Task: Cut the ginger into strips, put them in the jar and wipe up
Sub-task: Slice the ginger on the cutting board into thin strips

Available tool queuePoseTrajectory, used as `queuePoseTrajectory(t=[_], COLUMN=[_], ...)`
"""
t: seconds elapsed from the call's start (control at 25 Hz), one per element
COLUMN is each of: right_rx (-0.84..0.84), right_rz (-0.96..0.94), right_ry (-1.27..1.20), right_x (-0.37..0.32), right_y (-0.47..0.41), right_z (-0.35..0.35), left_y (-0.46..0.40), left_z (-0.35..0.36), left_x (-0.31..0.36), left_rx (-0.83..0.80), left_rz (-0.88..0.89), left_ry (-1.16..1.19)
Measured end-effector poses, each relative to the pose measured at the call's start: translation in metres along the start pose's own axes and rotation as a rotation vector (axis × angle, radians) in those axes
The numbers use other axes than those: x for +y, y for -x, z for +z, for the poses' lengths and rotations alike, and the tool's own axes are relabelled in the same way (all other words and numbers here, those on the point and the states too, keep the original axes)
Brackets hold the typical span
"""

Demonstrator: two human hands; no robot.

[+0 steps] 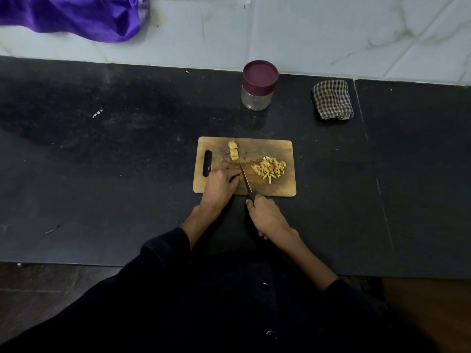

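On the dark surface [102, 174] in front of me sits the wooden cutting board [280, 189], and I'm at work on its near left part. My left hand [221, 183] presses down there, fingers curled over a bit of ginger that I can barely see beneath them. My right hand [266, 216] grips the black handle of the knife [245, 180], with the blade angled away across the board, just beside my left fingertips. To the right of the blade lies the pile of ginger strips [269, 168]. A few uncut ginger chunks [233, 153] wait near the far edge. Beyond the board stands the jar [257, 96], maroon lid on, well apart. Right of it lies a folded checked cloth [332, 100]. Far left, a purple cloth [76, 16].
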State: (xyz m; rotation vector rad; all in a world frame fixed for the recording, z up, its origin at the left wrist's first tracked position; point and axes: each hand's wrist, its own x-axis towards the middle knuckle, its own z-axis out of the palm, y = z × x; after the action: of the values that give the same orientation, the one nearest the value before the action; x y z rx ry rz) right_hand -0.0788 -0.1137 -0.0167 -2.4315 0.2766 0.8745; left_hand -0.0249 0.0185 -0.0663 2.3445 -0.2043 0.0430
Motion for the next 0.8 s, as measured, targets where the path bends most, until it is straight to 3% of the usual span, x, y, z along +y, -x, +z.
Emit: queuePoseTrajectory(t=[0.44, 0.8], right_rx=[-0.032, 0.087], right_rz=[0.018, 0.015], right_ry=[0.033, -0.183], right_x=[0.016, 0.023], right_y=[0.013, 0.018], right_z=[0.006, -0.002], left_y=[0.007, 0.007], left_z=[-0.001, -0.003], left_x=[0.008, 0.008], left_rx=[-0.008, 0.022], left_rz=[-0.021, -0.038], left_ry=[0.006, 0.028])
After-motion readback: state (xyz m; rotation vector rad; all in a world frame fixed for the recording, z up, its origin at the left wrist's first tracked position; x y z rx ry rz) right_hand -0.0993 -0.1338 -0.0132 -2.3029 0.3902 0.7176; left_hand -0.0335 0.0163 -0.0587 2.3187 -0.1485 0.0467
